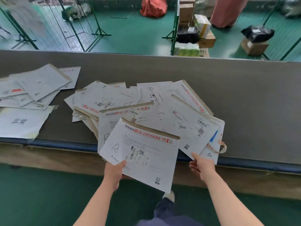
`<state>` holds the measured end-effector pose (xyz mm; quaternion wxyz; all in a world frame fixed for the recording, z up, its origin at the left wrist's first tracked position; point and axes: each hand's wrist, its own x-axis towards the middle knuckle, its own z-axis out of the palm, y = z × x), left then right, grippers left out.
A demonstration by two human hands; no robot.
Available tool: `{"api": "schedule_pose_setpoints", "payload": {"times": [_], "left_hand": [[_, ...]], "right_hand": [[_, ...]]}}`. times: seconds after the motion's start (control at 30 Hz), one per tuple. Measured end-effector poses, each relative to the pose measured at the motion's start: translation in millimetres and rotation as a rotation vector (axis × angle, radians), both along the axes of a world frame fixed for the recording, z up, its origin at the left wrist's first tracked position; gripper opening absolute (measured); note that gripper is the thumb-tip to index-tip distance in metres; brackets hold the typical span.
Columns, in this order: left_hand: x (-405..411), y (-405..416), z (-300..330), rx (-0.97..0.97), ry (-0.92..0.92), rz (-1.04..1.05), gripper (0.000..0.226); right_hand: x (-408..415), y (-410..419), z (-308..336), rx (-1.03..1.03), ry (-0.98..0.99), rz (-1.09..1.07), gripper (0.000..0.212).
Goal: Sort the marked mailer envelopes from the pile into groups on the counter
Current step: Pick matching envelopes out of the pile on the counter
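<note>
My left hand (114, 172) grips the near left corner of a white mailer envelope (143, 154) marked with a hand-written "A", lifted off the front of the pile (146, 108) of white mailers in the middle of the grey counter (244, 95). My right hand (202, 167) reaches toward the near edge of a mailer marked "C" (182, 121), thumb extended at its corner, fingers loosely curled and holding nothing. Other mailers in the pile show "B" and "A" marks. A second group of mailers (32, 88) lies at the counter's left.
The counter has a blue padded front edge (244, 165). Beyond it are green wire fences (65, 26), cardboard boxes (254, 46), black bags and an orange bundle (153, 7) on the green floor. A large white envelope (19, 123) lies at the near left.
</note>
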<state>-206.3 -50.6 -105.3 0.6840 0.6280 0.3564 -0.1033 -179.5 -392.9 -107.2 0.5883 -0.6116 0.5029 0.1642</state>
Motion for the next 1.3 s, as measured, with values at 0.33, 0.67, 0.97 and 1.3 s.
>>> {"api": "schedule_pose_setpoints", "payload": {"times": [0.33, 0.67, 0.97, 1.3], "left_hand": [[-15, 16, 13, 0.048, 0.007, -0.026, 0.033], [-16, 16, 13, 0.063, -0.004, -0.046, 0.041], [-22, 0, 8, -0.066, 0.050, 0.031, 0.043], [-33, -16, 7, -0.266, 0.010, 0.144, 0.049]], "right_hand": [[1, 14, 12, 0.158, 0.058, -0.138, 0.044], [12, 16, 19, 0.144, -0.125, -0.220, 0.027], [50, -1, 70, -0.106, -0.586, -0.265, 0.016], [20, 19, 88, 0.173, -0.726, -0.439, 0.015]]}}
